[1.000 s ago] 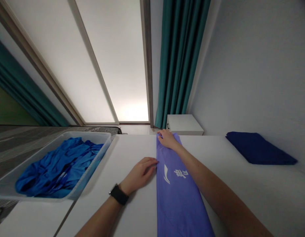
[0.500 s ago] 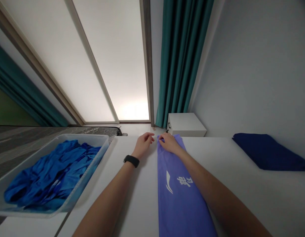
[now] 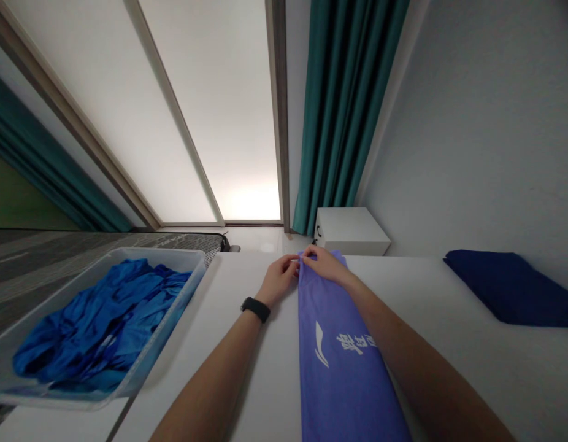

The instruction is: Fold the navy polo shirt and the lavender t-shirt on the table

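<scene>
A purple shirt [image 3: 330, 393] lies folded into a long strip on the white table, with a white swoosh-like logo and white characters on it. At its far left corner, my left hand [image 3: 280, 279] has its fingertips pinched together on the fabric edge; a black band circles that wrist. Right beside it, my right hand [image 3: 326, 265] grips the far edge of the same shirt between thumb and fingers. My right forearm covers part of the shirt's right side, including some of the print.
A clear plastic bin [image 3: 199, 265] holding crumpled blue clothes [image 3: 104, 325] stands at the left. On the table's right lies a folded navy cloth [image 3: 514, 288]. Beyond the white table [image 3: 251, 393] are a white cabinet [image 3: 351, 227], a teal curtain [image 3: 348, 123] and frosted panels.
My left hand has moved right, from just off the shirt to its far left corner, and closed on the edge. My right hand stays at the far edge. The view has shifted slightly.
</scene>
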Demonstrator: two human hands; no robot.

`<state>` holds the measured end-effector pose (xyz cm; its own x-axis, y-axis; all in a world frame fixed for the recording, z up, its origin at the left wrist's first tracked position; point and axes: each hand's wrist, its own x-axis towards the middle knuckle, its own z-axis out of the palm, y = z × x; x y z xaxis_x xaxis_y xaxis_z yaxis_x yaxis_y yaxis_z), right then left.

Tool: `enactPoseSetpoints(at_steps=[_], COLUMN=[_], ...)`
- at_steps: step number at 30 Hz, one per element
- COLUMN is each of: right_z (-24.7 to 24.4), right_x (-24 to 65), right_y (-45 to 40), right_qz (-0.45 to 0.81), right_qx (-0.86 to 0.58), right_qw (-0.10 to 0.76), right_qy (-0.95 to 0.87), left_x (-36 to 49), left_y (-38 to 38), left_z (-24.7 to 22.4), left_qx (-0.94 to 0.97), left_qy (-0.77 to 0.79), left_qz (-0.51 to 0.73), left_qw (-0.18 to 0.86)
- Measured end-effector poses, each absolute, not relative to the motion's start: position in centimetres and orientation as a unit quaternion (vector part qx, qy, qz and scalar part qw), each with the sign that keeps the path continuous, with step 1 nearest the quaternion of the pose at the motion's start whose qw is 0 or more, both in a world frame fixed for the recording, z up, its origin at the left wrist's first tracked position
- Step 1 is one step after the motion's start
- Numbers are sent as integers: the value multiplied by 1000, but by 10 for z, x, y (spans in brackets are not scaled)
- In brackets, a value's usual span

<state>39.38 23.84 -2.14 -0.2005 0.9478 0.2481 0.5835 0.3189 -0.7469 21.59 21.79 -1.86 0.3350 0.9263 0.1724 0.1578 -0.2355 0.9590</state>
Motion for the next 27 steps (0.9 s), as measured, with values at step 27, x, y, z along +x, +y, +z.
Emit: enactPoseSetpoints(at_steps=[27], right_z=[-23], right_x=[391], right_y=[236], right_qz=[224], right_qx=[-562], right_qw=[345], right_qy=[-718], left_x=[220], left_y=[220], left_z=[-7], left_qx=[561], left_qy=[467], left_qz=[339], left_qw=[593])
